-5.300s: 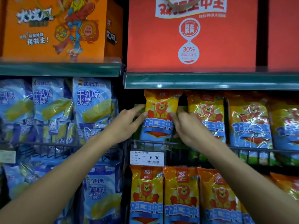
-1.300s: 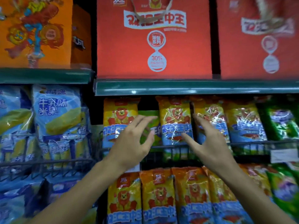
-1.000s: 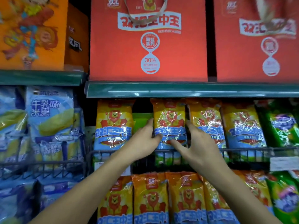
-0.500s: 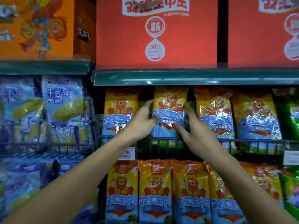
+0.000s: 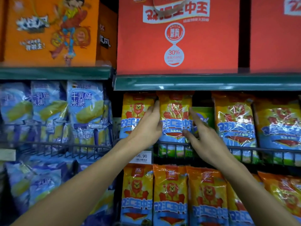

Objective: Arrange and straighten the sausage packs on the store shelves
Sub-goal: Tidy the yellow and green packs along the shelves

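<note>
Holding upright sausage pack [image 5: 175, 118] between my left hand [image 5: 147, 128] at 9 and right hand [image 5: 206, 139] at 3, fingers clamped on its edges

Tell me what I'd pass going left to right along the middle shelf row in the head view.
Blue rice-cracker bags → leftmost sausage pack → left hand → held sausage pack → right hand → next sausage pack → rightmost sausage pack.
</note>
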